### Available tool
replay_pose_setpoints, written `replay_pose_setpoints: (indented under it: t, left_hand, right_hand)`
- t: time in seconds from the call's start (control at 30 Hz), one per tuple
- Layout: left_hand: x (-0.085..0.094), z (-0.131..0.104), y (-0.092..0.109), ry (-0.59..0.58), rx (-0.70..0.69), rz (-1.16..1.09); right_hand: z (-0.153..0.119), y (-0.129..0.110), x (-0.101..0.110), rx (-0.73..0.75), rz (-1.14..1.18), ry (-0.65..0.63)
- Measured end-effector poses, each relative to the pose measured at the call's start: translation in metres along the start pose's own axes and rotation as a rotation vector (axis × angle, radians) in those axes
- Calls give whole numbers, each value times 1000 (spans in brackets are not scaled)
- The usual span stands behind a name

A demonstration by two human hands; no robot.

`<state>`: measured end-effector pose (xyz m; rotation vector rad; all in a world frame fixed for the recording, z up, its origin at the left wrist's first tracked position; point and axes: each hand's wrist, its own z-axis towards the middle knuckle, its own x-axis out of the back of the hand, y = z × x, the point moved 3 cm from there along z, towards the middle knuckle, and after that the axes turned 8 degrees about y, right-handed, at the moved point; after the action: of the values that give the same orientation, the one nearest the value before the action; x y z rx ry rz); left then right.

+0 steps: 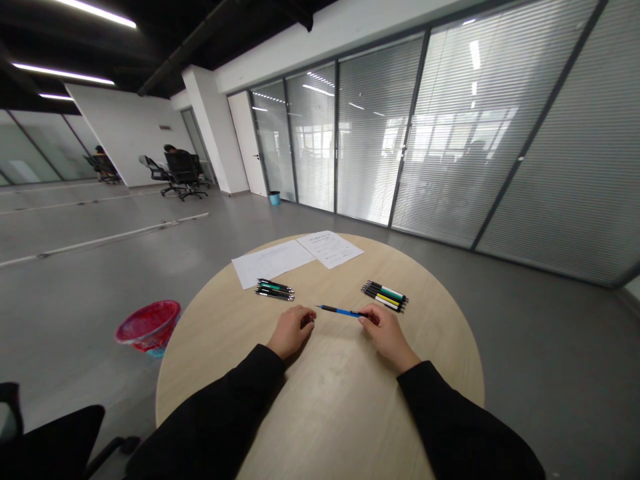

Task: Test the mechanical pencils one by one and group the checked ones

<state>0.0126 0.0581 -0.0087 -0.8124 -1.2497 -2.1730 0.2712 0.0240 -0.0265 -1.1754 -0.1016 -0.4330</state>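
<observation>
My right hand (384,332) pinches a blue mechanical pencil (346,312) by its rear end. The pencil lies nearly level above the table, its dark grip and thin tip pointing left. Just short of that tip is my left hand (294,331), resting on the table with its fingers curled together; whether something small is between them I cannot make out. Beyond the left hand lies a group of black and green pens or pencils (275,289). Another group, with white, yellow, green and black barrels (385,296), is side by side beyond the right hand.
Two paper sheets, one blank-looking (273,261) and one printed (331,249), lie at the far edge of the round wooden table (330,407). A red-lined basket (149,325) stands on the floor to the left. A black chair (55,440) is at lower left.
</observation>
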Motion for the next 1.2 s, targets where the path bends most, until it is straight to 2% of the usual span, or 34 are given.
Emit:
replay_pose_setpoints:
  t: [0.17,0.27,0.5,0.73,1.2]
  left_hand:
    - [5,-2,3,58,68,-197]
    - [8,-3,9,65,60,-288]
    - [13,-4,20,73,29,-289]
    - [13,-1,14,98,94,-347]
    - [12,1,1,187,251,-556]
  right_hand:
    - [-1,-1,-1,8,-17,-28]
    - [-1,-1,-2,3,-11,-38]
    - [-2,-2,-2,-5,-8,-53]
    - [-2,-4,-1,-3,0,-51]
    - [6,6,7,28,6,57]
